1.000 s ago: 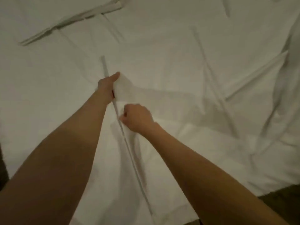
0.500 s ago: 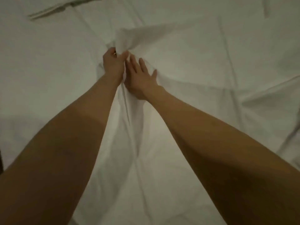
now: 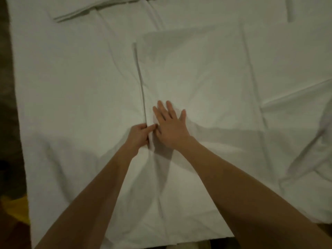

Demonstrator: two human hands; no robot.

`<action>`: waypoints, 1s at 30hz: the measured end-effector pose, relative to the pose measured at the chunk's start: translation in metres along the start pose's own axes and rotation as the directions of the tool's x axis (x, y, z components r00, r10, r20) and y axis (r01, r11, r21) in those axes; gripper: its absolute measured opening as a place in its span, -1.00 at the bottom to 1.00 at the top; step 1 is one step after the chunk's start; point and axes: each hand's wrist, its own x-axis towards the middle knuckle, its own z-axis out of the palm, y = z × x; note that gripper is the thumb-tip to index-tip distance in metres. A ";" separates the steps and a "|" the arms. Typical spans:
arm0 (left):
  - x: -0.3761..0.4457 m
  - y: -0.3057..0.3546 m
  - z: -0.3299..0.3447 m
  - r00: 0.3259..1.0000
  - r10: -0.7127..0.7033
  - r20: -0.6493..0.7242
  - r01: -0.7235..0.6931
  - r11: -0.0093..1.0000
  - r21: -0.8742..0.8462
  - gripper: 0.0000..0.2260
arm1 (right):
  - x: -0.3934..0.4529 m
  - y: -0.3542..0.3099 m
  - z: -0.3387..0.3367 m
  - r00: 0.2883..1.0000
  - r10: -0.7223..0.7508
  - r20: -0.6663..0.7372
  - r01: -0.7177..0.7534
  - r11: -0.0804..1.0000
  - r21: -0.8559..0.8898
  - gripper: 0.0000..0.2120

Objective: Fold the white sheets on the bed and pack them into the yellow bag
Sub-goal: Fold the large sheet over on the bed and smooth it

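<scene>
White sheet (image 3: 197, 78) folded over, left hand (image 3: 139, 135) pinching edge, right hand (image 3: 170, 123) pressing flat

Dim, warm light; dark floor (image 3: 9, 123) along the left edge of the bed (image 3: 53, 105).

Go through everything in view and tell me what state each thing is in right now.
White sheet: spread on the bed, partly folded, creased.
Folded edge: laid straight, running away from the hands.
Left hand: pinches the folded edge.
Right hand: flat, fingers spread, pressing the sheet.
Yellow bag: lower left, mostly hidden.
</scene>
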 end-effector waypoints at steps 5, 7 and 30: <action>-0.069 -0.083 0.020 0.990 -0.143 0.011 0.142 0.990 0.021 -0.90 | -0.088 -0.006 0.048 0.993 -0.060 0.106 0.059 0.998 0.013 -0.40; -0.098 -0.113 0.032 0.978 -0.209 0.011 0.208 0.977 0.043 -0.90 | -0.129 -0.013 0.065 0.987 -0.019 0.162 0.012 0.999 0.039 -0.42; -0.204 -0.161 0.319 0.904 -0.391 0.173 0.388 0.581 -0.715 -0.71 | -0.251 0.304 0.016 0.953 0.297 -0.065 -0.298 0.954 -0.013 -0.74</action>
